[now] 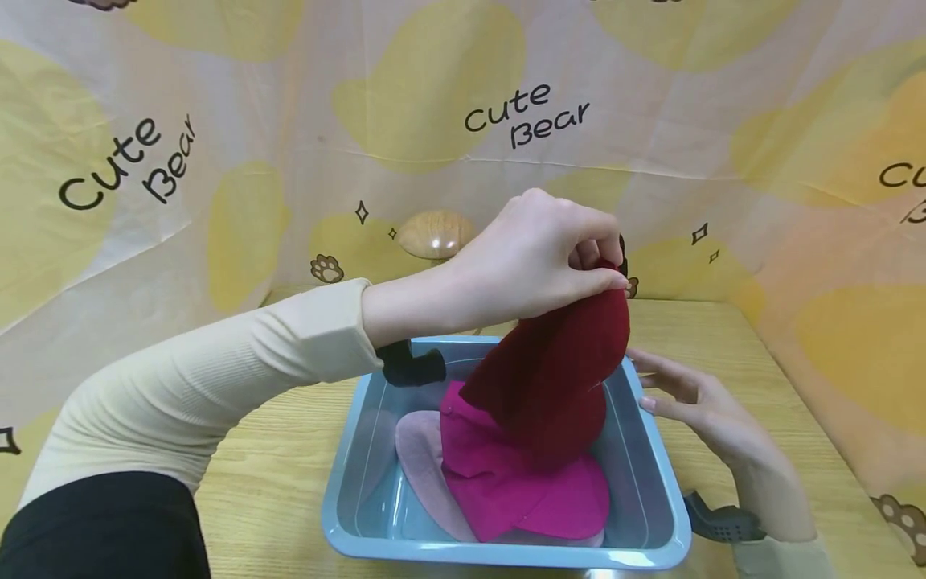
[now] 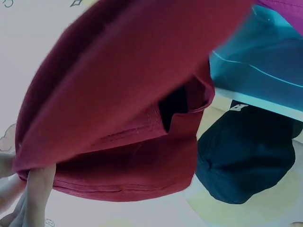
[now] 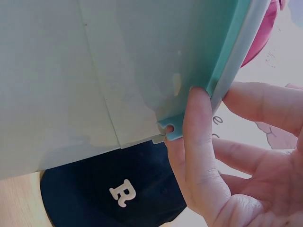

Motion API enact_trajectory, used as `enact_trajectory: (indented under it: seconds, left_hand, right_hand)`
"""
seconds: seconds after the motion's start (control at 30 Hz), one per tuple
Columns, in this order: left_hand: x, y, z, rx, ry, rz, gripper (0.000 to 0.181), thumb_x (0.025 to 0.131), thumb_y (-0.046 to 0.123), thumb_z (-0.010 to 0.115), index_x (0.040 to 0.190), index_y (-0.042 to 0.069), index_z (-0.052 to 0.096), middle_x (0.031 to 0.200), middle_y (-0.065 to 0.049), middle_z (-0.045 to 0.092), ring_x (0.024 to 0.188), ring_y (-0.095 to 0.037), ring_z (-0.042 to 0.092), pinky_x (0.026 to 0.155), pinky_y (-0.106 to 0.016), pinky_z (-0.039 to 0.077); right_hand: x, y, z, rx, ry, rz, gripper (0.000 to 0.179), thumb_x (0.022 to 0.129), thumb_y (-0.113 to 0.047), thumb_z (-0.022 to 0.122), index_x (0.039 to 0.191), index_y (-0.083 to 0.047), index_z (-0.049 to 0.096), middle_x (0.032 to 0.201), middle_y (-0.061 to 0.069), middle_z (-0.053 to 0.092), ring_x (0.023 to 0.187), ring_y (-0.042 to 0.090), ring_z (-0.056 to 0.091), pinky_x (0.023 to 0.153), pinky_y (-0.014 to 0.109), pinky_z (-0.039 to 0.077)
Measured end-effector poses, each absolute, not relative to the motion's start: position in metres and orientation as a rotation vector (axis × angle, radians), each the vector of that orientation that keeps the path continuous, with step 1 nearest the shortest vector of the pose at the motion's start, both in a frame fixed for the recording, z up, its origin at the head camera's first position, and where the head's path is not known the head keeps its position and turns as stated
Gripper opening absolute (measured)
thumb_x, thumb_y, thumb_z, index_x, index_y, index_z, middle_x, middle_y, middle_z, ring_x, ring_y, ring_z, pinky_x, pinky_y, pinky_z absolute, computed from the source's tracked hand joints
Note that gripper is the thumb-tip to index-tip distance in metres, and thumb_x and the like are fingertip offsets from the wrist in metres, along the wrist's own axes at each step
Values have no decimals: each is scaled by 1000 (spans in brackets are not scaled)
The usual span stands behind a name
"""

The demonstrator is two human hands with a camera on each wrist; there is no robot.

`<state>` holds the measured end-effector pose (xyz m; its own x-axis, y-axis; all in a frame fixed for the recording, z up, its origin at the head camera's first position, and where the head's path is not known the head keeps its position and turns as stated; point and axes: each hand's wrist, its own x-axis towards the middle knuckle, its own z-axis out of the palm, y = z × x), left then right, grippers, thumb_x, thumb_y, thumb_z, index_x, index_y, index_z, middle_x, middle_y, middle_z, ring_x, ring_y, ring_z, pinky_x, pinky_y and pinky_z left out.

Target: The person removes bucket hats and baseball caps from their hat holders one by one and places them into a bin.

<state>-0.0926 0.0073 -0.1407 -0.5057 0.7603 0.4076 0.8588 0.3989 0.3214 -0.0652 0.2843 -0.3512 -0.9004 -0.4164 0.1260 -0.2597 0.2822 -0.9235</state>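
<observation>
And here is the dark red cap point(image 1: 553, 378), up over the blue basin point(image 1: 673, 523), hung from one pinched edge! Its long axis runs steeply, from the pinch at upper right down and a little left, with a pointed flap jutting left. In the left wrist view a dark gap shows beside its strap.

The left hand point(image 1: 535, 253) has it — thumb and fingertips brought together on the fabric, hardly any space between them. Across on the other side, the right hand point(image 1: 698, 402) grips the basin's right rim, thumb and fingers around the edge, the fingers partly spread.

Down inside, below the red cap, one magenta cap point(image 1: 499, 498) lies over one pale lilac piece point(image 1: 419, 458), mostly covered. Whether red touches magenta, I cannot tell.

The count: one red, one magenta, one lilac, one basin, two hands. Outside the basin, the left wrist view has a dark cap point(image 2: 251, 151); the right wrist view has a dark piece bearing one white letter R point(image 3: 123, 193) — the same item or not, I cannot say. The basin stands on a wooden table point(image 1: 253, 482), before a "Cute Bear" cloth point(image 1: 405, 121) and one wooden knob point(image 1: 436, 233).
</observation>
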Motion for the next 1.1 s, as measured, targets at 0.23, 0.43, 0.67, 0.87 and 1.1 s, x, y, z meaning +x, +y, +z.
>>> enact_trajectory:
  seconds: [0.23,0.43,0.67,0.87,1.1]
  left_hand:
    - [-85,7,-150,-1519,-2435,-705,8,88,22,69,85,15,69,70,9,65,64,0,54,63,-14,43]
    - [-80,8,-160,-1563,-2431,-687,9,87,22,70,82,14,68,70,8,65,64,0,55,65,-13,43]
    - [-80,11,-174,-1638,-2362,-648,14,87,24,71,78,14,65,70,8,63,64,1,53,64,-11,41]
    - [-80,17,-185,-1682,-2218,-671,17,87,25,71,76,14,65,71,8,64,67,2,55,67,-9,41]
    - [-79,9,-204,-1695,-2276,-665,18,85,26,73,76,14,64,69,8,62,64,1,54,63,-7,39]
  right_hand:
    - [-65,284,-352,-639,2414,-1690,54,95,-2,51,147,-9,38,132,-7,58,113,8,59,89,22,45]
    - [-64,285,-351,-631,2441,-1666,55,94,-3,52,147,-8,38,133,-10,56,112,7,58,87,25,46]
    - [-63,285,-352,-615,2421,-1685,54,94,-2,52,146,-8,39,130,-10,58,112,6,57,86,25,48]
    - [-62,287,-352,-621,2449,-1689,55,93,-1,53,146,-9,40,127,-12,59,114,0,54,86,23,48]
    - [-64,285,-352,-618,2409,-1682,54,95,-4,51,146,-11,39,136,-5,55,112,12,58,86,29,48]
